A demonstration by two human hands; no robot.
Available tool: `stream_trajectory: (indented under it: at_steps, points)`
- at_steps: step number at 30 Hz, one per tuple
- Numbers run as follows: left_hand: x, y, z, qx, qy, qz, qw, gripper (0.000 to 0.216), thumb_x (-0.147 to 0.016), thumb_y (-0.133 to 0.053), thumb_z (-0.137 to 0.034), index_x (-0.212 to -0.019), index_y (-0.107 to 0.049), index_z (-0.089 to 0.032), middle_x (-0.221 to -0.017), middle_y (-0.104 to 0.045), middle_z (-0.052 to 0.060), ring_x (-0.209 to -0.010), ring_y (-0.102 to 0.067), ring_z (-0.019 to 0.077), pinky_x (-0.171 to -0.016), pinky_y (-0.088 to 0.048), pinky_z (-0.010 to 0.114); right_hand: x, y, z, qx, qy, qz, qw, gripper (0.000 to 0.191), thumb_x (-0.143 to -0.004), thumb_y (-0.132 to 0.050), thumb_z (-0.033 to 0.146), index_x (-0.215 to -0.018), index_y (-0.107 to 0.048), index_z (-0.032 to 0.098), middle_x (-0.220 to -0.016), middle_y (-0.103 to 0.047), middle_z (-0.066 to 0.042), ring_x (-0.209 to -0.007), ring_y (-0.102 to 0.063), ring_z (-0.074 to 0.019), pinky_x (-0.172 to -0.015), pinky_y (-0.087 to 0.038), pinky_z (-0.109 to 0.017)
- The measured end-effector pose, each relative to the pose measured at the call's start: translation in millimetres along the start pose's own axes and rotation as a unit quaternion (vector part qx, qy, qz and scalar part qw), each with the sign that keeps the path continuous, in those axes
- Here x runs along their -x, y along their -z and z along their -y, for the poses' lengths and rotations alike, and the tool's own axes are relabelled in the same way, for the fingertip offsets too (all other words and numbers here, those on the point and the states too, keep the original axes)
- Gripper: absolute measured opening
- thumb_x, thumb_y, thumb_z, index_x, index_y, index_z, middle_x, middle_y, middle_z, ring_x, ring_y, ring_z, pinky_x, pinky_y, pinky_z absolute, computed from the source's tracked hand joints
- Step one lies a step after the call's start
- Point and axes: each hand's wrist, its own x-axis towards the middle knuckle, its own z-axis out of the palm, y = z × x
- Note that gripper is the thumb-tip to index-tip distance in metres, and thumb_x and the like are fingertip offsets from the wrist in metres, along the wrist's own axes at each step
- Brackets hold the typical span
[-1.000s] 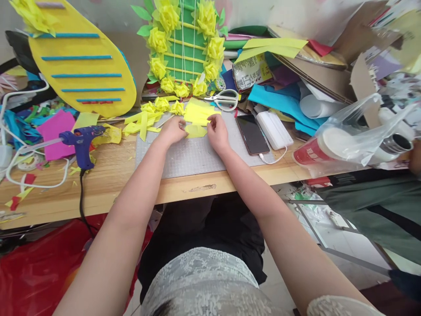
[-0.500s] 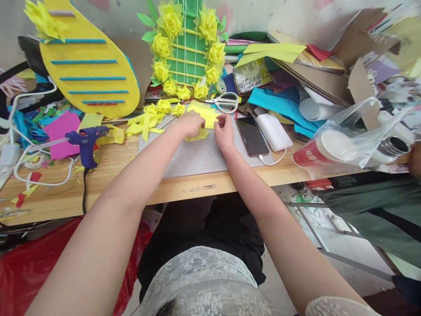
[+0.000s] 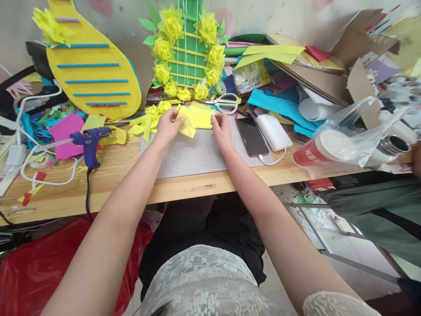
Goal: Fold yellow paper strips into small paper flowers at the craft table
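A thin, translucent yellow paper piece (image 3: pixel 187 124) is pinched by its left side in my left hand (image 3: pixel 168 127), raised a little over the grey cutting mat (image 3: pixel 197 153). More yellow paper (image 3: pixel 204 115) lies just behind it on the mat. My right hand (image 3: pixel 221 131) is closed, thumb and fingers together at the right edge of that paper; whether it grips the sheet is hidden. Left of my left hand lie yellow strips (image 3: pixel 146 125) and small yellow paper flowers (image 3: pixel 164 105). Behind the paper rest white-handled scissors (image 3: pixel 226 103).
A phone (image 3: pixel 252 136) and a white power bank (image 3: pixel 274 132) sit right of my hands. Further right is a bagged red cup (image 3: pixel 309 152). At left stands a blue glue gun (image 3: pixel 90 142) with its cord. Behind are a flowered green craft (image 3: pixel 186 57) and a yellow one (image 3: pixel 95 72).
My left hand has moved left and toward me, lifting the yellow paper piece off the mat. My right hand has barely moved. The view has shifted slightly.
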Motion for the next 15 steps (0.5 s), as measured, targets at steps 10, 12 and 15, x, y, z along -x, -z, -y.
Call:
stream_trajectory:
  at_steps: [10,12,15]
  points:
    - [16.6,-17.4,15.0,0.249,0.137,-0.053,0.957,0.021,-0.079,-0.047,-0.010,-0.094,-0.054,-0.023,-0.102,-0.068,0.002,-0.096,-0.066,0.0153,-0.081,-0.058,0.031,13.5,-7.7,3.9,0.117,0.132,0.136,0.975,0.044,-0.080,-0.057,0.021,-0.121,-0.042,0.019,-0.128,-0.047,-0.013,-0.102,-0.055,-0.0166,-0.084,-0.049,-0.032]
    - [18.8,-20.7,14.5,0.273,0.156,-0.047,0.948,0.018,-0.079,-0.046,-0.008,-0.089,-0.053,-0.021,-0.092,-0.068,0.002,-0.091,-0.067,0.0138,-0.079,-0.058,0.028,18.0,-6.3,12.2,0.202,0.206,0.125,0.949,0.035,-0.082,-0.052,0.018,-0.116,-0.049,0.018,-0.127,-0.048,-0.014,-0.117,-0.046,-0.0221,-0.095,-0.043,-0.038]
    - [22.8,-25.4,14.5,0.315,0.175,-0.048,0.932,0.014,-0.079,-0.045,-0.006,-0.081,-0.050,-0.018,-0.080,-0.065,0.000,-0.080,-0.066,0.0105,-0.074,-0.057,0.022,21.6,-9.8,21.4,0.276,0.250,0.131,0.919,0.027,-0.086,-0.041,0.012,-0.108,-0.056,0.018,-0.119,-0.056,-0.012,-0.113,-0.046,-0.0243,-0.097,-0.039,-0.042]
